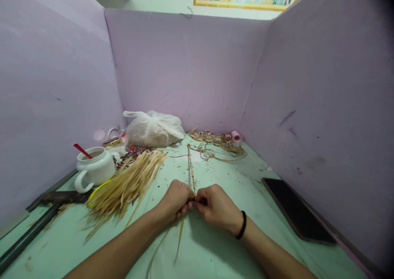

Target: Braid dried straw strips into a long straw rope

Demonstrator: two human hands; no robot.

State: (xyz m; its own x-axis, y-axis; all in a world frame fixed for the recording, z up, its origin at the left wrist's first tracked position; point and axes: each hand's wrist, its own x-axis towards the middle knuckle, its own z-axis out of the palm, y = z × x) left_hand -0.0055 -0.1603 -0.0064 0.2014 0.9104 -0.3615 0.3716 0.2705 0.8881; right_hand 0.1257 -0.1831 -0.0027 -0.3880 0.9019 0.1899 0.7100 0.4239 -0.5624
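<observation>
A thin braided straw cord [191, 170] runs away from me across the pale green table [221, 246]. My left hand [176, 199] and my right hand [215, 207] meet at its near end, both pinched closed on the cord. Loose straw strands [180, 236] hang from under my left hand toward me. A black band sits on my right wrist.
A bundle of straw strips [126, 184] lies left of my hands, beside a white cup [94, 168] with a red stick. A plastic bag [154, 128], finished braided pieces [220, 141] and a pink spool [236, 136] sit at the back. A dark phone [297, 213] lies right. Purple partitions enclose the table.
</observation>
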